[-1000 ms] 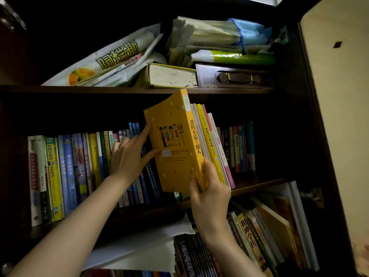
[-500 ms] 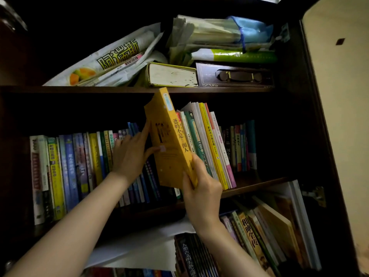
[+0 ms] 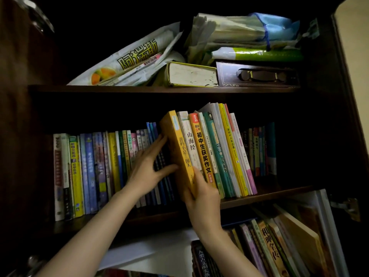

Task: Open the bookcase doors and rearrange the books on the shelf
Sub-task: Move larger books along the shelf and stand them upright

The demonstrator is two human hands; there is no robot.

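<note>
The bookcase stands open, so the door step looks finished: a pale door panel [image 3: 355,96] is swung out at the right with a hinge [image 3: 346,206] exposed below it. The rearranging is under way on the middle shelf [image 3: 265,193]. A yellow book [image 3: 179,148] stands spine-out and leaning left at the near end of a taller group that includes a white book [image 3: 189,140] and an orange-spined book [image 3: 201,148]. The right hand [image 3: 201,198] grips the yellow book at its lower edge, fingers curled around the bottom of the spine. The left hand [image 3: 149,168] is spread, fingers straight against the book's cover side, thumb out, holding apart the row of thin blue books [image 3: 159,176] just beside it. I judge the yellow book nearly seated but not yet upright or released. What remains seems considerable: the leaning group needs squaring, the lower shelf's books [image 3: 279,246] slump sideways, and the top shelf [image 3: 159,89] carries loose bags and stacked items.
</note>
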